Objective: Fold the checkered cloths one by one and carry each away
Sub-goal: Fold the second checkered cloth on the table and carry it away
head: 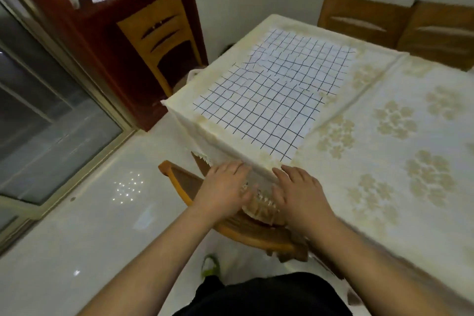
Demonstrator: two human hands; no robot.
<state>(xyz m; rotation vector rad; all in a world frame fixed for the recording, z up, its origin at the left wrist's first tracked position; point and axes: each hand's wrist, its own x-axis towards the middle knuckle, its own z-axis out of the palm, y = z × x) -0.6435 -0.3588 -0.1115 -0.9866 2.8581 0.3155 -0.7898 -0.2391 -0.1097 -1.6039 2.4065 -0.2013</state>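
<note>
The pale tiled floor (84, 226) fills the lower left, with a glass sliding door (38, 110) along its far side. The desk (384, 213) takes up the right half, covered by a cream tablecloth (400, 120) printed with tan flower clusters, its lace edge hanging over the near corner. A dark red cabinet (102, 33) stands in the far corner, and a wooden chair (164, 41) is set against it. Two more chair backs (364, 18) show behind the far side of the desk, and another chair (230, 228) is tucked under the near corner below the hands.

A white checkered cloth (272, 95) with thin dark lines lies spread on the desk's left end, mostly flat with slight wrinkles; whether it is one piece or several overlapping cannot be told.

Both hands are at the near corner of the desk, apart from the checkered cloth. The left hand (225, 190) lies palm down on the hanging tablecloth edge, fingers stretched out and grasping nothing. The right hand (300, 192) rests likewise just beside it, fingers flat and released.
</note>
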